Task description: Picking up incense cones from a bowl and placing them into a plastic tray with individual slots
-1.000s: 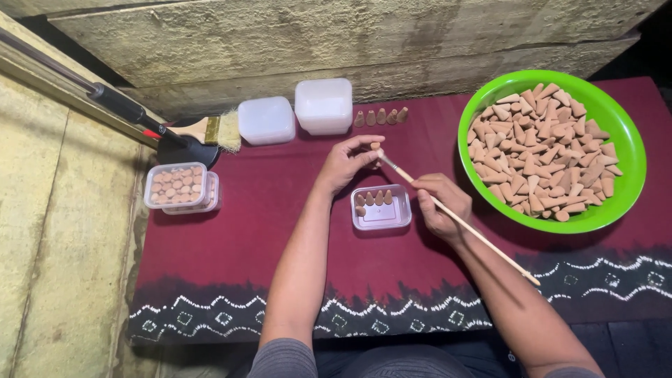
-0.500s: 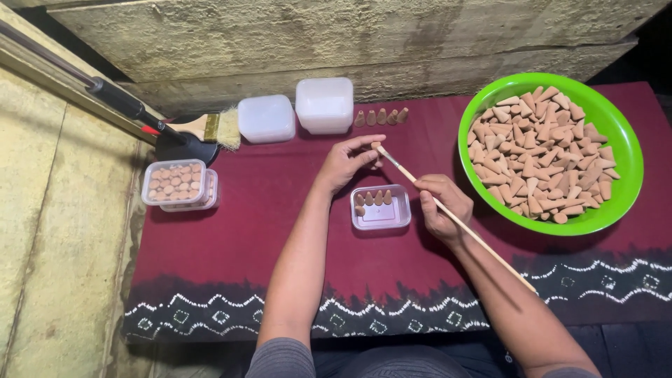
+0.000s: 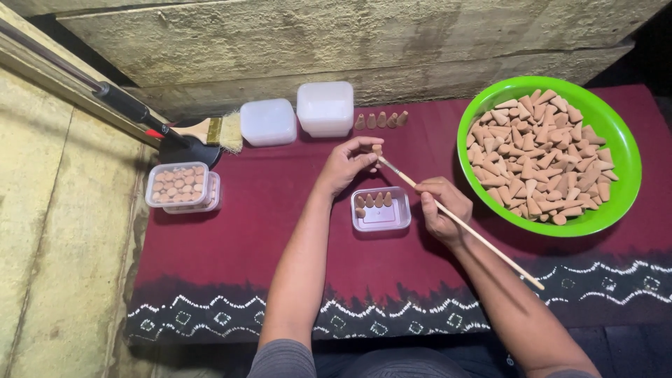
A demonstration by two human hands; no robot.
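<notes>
My left hand (image 3: 348,163) pinches a small tan cone (image 3: 377,149) above the dark red cloth (image 3: 266,224). My right hand (image 3: 444,210) grips a thin wooden-handled brush (image 3: 476,231) whose tip touches that cone. Just below the two hands sits a small clear plastic box (image 3: 381,210) with several cones lined up along its far side. At the right, a green bowl (image 3: 630,175) is heaped with many more tan cones (image 3: 539,157).
A row of several loose cones (image 3: 381,120) stands near two white plastic containers (image 3: 301,115). A filled, lidded clear box (image 3: 178,185) lies at the cloth's left edge, next to a flat paintbrush (image 3: 213,131) and a black-handled tool (image 3: 126,105). A concrete wall runs behind.
Both hands stay nearly still; the brush tip keeps working against the cone in my left fingers. The view has shifted only slightly.
</notes>
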